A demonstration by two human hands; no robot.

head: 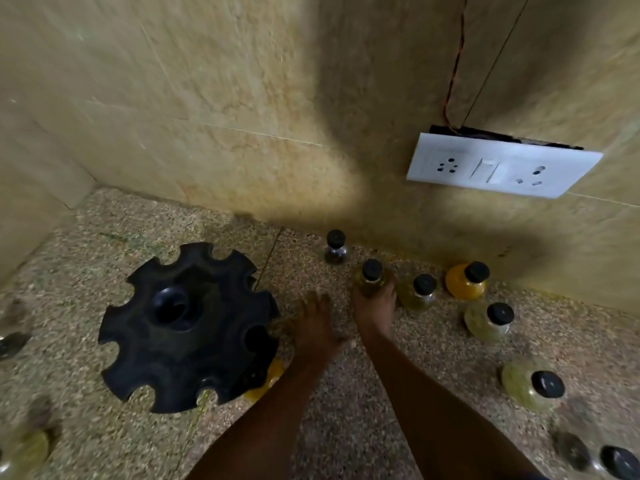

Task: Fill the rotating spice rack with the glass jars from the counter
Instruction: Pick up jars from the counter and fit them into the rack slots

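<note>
With the right hand [375,306] grasping a pale-yellow jar [370,277] and the left hand's [317,327] fingers [311,299] released, the jar should be lifted upright and lowered squarely into a free notch of the rack [188,327].

bare counter [329,427] lies open between spice rack [188,327] and clustered jars [485,320].

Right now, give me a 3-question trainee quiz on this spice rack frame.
1. True or false: the right hand grips a black-capped jar.
2. Which side of the black rack do most loose jars stand on: left or right?
3. What colour fills the jar nearest the wall socket?

Key: 1 true. 2 right. 3 orange, the orange jar.
</note>
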